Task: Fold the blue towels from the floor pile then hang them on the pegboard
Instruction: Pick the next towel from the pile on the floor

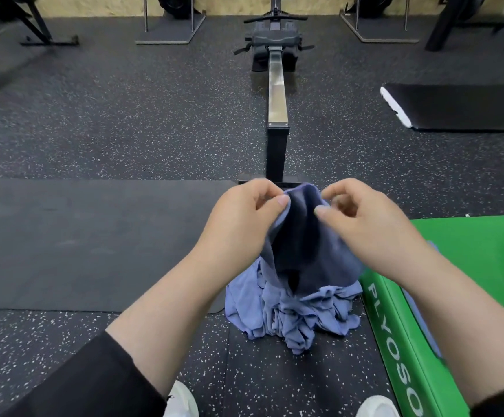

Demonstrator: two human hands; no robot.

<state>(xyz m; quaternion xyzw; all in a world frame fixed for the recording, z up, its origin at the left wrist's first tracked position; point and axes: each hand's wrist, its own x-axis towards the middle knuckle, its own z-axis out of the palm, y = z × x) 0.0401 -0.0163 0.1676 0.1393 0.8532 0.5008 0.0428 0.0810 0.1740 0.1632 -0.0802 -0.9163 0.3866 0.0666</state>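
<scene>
Mid-frame: left hand (pixel 244 215) and right hand (pixel 362 218) fingers each pinching top edge of blue towel (pixel 307 245), hanging above floor pile (pixel 292 314); green box (pixel 467 266) lower right.

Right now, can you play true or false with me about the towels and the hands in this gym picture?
1. Both hands hold one dark blue towel. True: the left hand and the right hand pinch its top edge.
2. The pile of blue towels sits on a table. False: it lies on the speckled floor.
3. A green box is on the person's right. True.
4. The held towel is already neatly folded. False: it hangs loose and bunched.
5. The rowing machine is behind the person. False: it stretches away in front.
</scene>
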